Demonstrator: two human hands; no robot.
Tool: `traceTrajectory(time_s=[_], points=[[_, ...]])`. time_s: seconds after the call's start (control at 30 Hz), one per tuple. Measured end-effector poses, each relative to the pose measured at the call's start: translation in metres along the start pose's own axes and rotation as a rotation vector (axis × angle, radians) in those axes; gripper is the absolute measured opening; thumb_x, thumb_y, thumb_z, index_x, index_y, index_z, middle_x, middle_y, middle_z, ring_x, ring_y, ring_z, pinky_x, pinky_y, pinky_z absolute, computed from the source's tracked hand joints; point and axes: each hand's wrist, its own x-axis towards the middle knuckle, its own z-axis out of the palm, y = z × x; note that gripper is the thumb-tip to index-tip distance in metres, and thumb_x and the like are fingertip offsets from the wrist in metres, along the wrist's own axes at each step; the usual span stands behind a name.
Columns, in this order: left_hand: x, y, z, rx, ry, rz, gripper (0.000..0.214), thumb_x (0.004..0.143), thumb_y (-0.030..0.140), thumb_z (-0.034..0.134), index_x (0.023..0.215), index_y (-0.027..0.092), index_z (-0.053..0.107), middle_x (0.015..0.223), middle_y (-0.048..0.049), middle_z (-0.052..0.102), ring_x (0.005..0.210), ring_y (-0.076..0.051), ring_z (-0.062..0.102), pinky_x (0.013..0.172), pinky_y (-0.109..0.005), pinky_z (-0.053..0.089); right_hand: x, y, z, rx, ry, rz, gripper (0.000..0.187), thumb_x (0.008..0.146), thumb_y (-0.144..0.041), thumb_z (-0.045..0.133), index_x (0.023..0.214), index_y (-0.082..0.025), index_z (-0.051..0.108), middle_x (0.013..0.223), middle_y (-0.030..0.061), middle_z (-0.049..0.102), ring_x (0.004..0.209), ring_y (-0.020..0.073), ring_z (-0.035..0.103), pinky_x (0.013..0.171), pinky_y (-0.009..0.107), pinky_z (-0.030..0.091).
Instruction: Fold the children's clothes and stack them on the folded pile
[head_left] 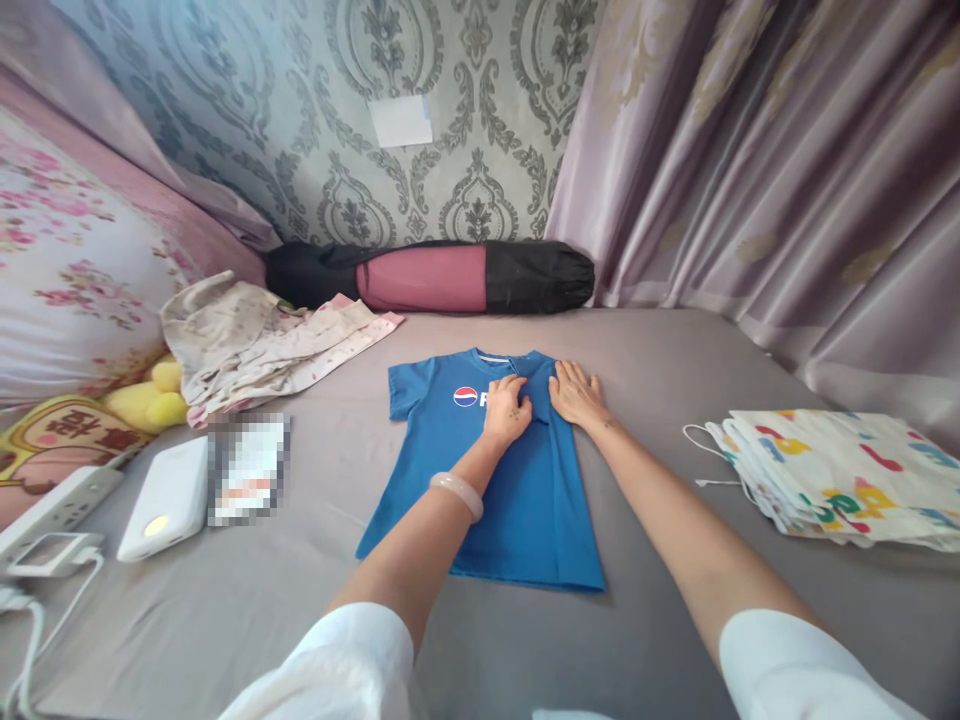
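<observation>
A blue T-shirt [450, 470] with a round red, white and blue logo lies flat on the grey bed sheet [645, 620], its right side folded inwards. My left hand [507, 408], with a pale bangle on the wrist, rests on the shirt's chest with the fingers curled onto the folded cloth. My right hand [576, 393] lies flat on the folded right shoulder, fingers stretched towards the collar.
A folded white cloth with coloured shapes [840, 470] lies at the right. Crumpled pale garments [255, 340] and a yellow plush toy [154, 395] are at the left, beside a white power bank [166, 497] and a power strip [52, 505]. A black and maroon roll bag [427, 275] lies along the wall.
</observation>
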Motion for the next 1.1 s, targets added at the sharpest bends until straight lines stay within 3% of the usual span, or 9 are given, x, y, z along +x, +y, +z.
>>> traceTrajectory(time_s=[0.2, 0.4, 0.6, 0.83, 0.93, 1.1], points=[[0.001, -0.001, 0.001, 0.001, -0.017, -0.014, 0.039, 0.078, 0.015, 0.056, 0.117, 0.015, 0.064, 0.123, -0.0127, 0.062, 0.114, -0.029, 0.053, 0.103, -0.044, 0.042, 0.0, -0.004, -0.004, 0.026, -0.019, 0.024, 0.06, 0.098, -0.036, 0.017, 0.15, -0.009, 0.029, 0.158, 0.0139, 0.024, 0.146, 0.0274, 0.019, 0.115, 0.058, 0.015], [0.001, -0.003, 0.003, -0.01, -0.009, 0.005, 0.046, 0.077, 0.013, 0.056, 0.123, 0.015, 0.059, 0.129, -0.0134, 0.059, 0.118, -0.03, 0.051, 0.105, -0.045, 0.04, -0.005, -0.019, -0.001, -0.003, 0.07, -0.102, 0.058, 0.097, -0.031, 0.021, 0.15, -0.007, 0.03, 0.158, 0.0148, 0.026, 0.146, 0.0254, 0.019, 0.117, 0.053, 0.015], [0.0, -0.004, 0.002, -0.036, -0.005, 0.047, 0.048, 0.077, 0.011, 0.055, 0.124, 0.015, 0.058, 0.131, -0.0124, 0.059, 0.121, -0.028, 0.051, 0.106, -0.045, 0.038, -0.004, -0.023, 0.015, 0.01, 0.067, -0.055, 0.058, 0.098, -0.033, 0.019, 0.149, -0.007, 0.031, 0.158, 0.0135, 0.025, 0.146, 0.0254, 0.019, 0.116, 0.054, 0.016], [0.002, -0.004, -0.001, -0.083, -0.026, 0.064, 0.05, 0.076, 0.008, 0.05, 0.124, 0.016, 0.058, 0.132, -0.0118, 0.059, 0.123, -0.027, 0.052, 0.106, -0.043, 0.038, -0.005, -0.023, 0.005, 0.037, 0.018, -0.053, 0.058, 0.098, -0.033, 0.019, 0.15, -0.008, 0.03, 0.159, 0.0133, 0.023, 0.147, 0.0254, 0.017, 0.117, 0.053, 0.015], [0.002, -0.005, 0.0, -0.104, -0.044, 0.05, 0.051, 0.076, 0.007, 0.047, 0.125, 0.015, 0.058, 0.134, -0.013, 0.058, 0.124, -0.027, 0.051, 0.107, -0.044, 0.038, -0.011, -0.025, 0.003, 0.063, -0.007, -0.066, 0.06, 0.097, -0.034, 0.021, 0.15, -0.007, 0.028, 0.159, 0.0146, 0.02, 0.147, 0.0269, 0.017, 0.116, 0.054, 0.016], [0.003, -0.009, 0.002, -0.13, -0.066, 0.041, 0.055, 0.075, 0.005, 0.044, 0.126, 0.017, 0.058, 0.135, -0.0115, 0.057, 0.126, -0.027, 0.05, 0.107, -0.046, 0.037, -0.03, -0.035, 0.008, 0.078, 0.059, -0.061, 0.058, 0.098, -0.034, 0.021, 0.149, -0.007, 0.031, 0.158, 0.0155, 0.024, 0.146, 0.0268, 0.018, 0.116, 0.053, 0.015]])
